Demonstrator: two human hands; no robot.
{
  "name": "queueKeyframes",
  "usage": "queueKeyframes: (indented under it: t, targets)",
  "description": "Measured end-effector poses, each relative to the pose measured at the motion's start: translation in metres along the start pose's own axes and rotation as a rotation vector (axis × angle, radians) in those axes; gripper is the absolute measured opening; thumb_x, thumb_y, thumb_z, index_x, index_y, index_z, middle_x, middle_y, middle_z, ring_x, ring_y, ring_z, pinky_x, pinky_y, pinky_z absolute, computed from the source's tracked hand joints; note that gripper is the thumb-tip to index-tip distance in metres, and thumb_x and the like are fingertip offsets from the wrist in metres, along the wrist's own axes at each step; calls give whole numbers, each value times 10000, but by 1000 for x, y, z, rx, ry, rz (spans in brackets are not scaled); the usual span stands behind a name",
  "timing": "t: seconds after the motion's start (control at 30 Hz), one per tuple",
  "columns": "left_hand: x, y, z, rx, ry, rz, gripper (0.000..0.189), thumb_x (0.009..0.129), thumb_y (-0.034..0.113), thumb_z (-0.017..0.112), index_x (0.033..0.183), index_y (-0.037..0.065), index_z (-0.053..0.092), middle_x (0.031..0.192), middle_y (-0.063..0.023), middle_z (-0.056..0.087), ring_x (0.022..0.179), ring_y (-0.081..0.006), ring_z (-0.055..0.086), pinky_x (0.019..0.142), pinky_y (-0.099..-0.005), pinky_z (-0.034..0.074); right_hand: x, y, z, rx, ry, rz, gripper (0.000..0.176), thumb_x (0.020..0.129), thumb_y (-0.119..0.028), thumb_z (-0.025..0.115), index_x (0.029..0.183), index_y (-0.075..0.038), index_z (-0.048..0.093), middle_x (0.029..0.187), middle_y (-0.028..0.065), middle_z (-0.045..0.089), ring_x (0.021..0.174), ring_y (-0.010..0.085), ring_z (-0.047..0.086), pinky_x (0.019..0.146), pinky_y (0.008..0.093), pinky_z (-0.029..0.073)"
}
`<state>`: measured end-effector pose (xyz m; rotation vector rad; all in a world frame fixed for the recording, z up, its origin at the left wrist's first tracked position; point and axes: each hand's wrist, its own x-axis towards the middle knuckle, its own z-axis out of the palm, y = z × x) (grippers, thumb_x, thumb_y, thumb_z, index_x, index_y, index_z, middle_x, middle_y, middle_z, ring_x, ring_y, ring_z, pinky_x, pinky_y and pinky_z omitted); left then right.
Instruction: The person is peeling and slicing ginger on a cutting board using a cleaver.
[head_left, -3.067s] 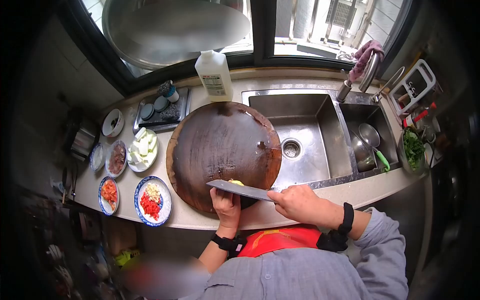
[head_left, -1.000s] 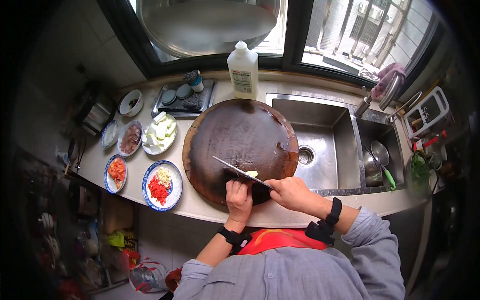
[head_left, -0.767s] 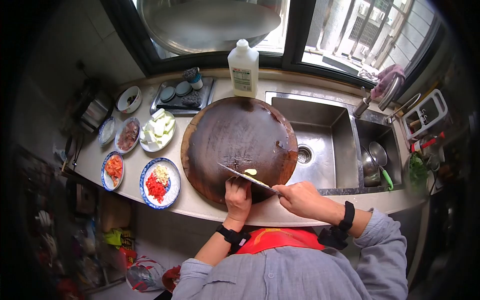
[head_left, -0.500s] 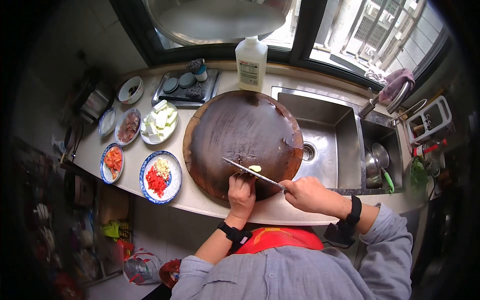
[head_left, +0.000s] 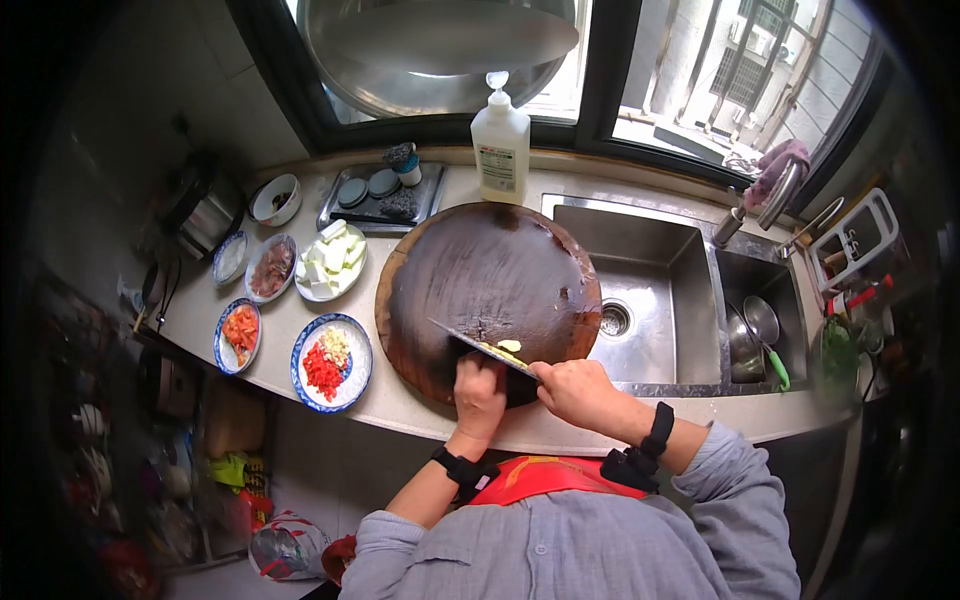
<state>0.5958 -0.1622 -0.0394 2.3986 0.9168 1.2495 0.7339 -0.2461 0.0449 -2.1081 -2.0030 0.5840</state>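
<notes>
View from above of a kitchen counter (head_left: 410, 418). A round, dark wooden chopping board (head_left: 480, 265) lies on it, just left of a steel sink (head_left: 655, 262). The person's right hand (head_left: 572, 392) is closed around the handle of a cleaver (head_left: 478, 346), whose blade slants across the near edge of the board. A small pale yellow piece of food (head_left: 509, 346) lies on the board, touching the far side of the blade. The left hand (head_left: 480, 392) rests on the board on the near side of the blade, fingers curled; the blade hides its fingertips, so it is unclear whether they hold anything. Left of the board sits a blue-rimmed plate (head_left: 297, 366) of chopped red and pale pieces. A white pump bottle (head_left: 500, 145) stands behind the board by the window.
</notes>
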Motion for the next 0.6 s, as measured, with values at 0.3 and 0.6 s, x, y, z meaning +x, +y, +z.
queueKeyframes:
  t: [0.3,0.6]
  targets:
    - [43,-67,-49,-26,137,-418,95,715,11,586,799,-24,558,858,-143,526,807,-285,518,728,-353,432,-27,23,4,-267,367,-257,341,700,-85,523,1037,-38,537,614,69,508,589,229,521,487,333,434]
    - [52,12,-57,-186,-350,-188,244,698,161,625,916,51,616,1001,-124,580,998,-254,500,881,-348,377,-38,36,5,-494,528,-422,325,688,-112,540,1011,-89,567,596,8,425,543,149,439,471,281,336]
